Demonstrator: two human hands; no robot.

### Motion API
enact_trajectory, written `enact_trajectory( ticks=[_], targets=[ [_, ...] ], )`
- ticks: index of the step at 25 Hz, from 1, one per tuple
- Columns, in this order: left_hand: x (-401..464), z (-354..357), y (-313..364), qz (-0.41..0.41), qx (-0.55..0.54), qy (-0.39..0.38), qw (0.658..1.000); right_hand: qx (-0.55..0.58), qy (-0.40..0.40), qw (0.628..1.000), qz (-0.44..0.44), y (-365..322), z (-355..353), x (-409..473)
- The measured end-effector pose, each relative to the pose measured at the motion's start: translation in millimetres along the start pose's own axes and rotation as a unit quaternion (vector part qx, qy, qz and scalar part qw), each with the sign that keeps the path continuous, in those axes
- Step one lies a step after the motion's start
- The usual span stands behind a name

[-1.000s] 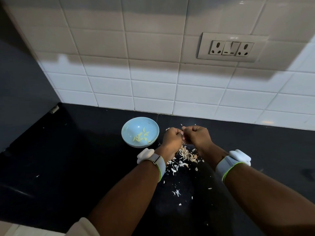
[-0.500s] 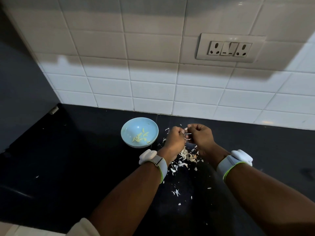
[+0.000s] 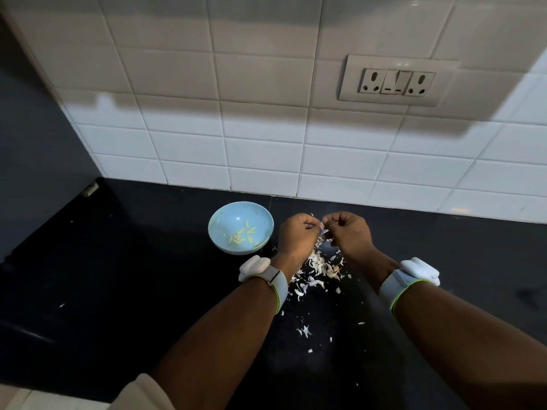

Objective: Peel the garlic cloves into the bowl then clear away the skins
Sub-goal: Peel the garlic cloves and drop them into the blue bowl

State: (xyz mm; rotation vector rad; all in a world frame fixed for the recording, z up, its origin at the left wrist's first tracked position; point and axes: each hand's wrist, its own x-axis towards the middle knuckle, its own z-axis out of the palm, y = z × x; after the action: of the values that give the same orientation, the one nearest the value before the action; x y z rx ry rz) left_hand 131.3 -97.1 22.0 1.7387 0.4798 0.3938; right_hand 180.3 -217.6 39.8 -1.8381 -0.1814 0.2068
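The garlic clove (image 3: 324,231) is nearly all hidden between the curled fingers of the left hand (image 3: 297,236) and right hand (image 3: 349,233). Part of the skins (image 3: 318,266) lies behind the left wrist. Both forearms run off the bottom edge.

A pale blue bowl (image 3: 240,227) sits upright on the black bench (image 3: 118,276), just left of the hands. Several peeled, yellowish garlic cloves (image 3: 243,235) lie loose on its bottom. A heap of white, papery garlic skins (image 3: 321,266) lies on the bench right of the bowl, with smaller flakes scattered nearer the person. A small pale garlic clove (image 3: 323,231) is pinched between the two hands, mostly hidden.
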Motion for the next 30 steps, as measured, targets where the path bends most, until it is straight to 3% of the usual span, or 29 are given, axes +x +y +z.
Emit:
enact_trajectory(
  ticks=[7,10,14,25,30],
  targets=[
    [4,-1,-6,0.011,0.056,0.008,0.998,-0.033,-0.03,0.999,-0.026,8,3,3],
    [0,-1,-2,-0.026,0.011,-0.008,1.0,0.028,-0.059,0.998,-0.024,11,2,5],
    [-2,2,-3,-0.069,-0.036,-0.029,0.997,0.104,-0.096,0.99,0.021,12,3,5],
    [0,2,-6,-0.027,0.11,-0.044,0.993,0.13,-0.085,0.981,0.117,6,12,-1],
    [0,7,-8,-0.025,0.099,-0.01,0.995,0.151,-0.081,0.97,0.172,-2,15,3]
  ],
)
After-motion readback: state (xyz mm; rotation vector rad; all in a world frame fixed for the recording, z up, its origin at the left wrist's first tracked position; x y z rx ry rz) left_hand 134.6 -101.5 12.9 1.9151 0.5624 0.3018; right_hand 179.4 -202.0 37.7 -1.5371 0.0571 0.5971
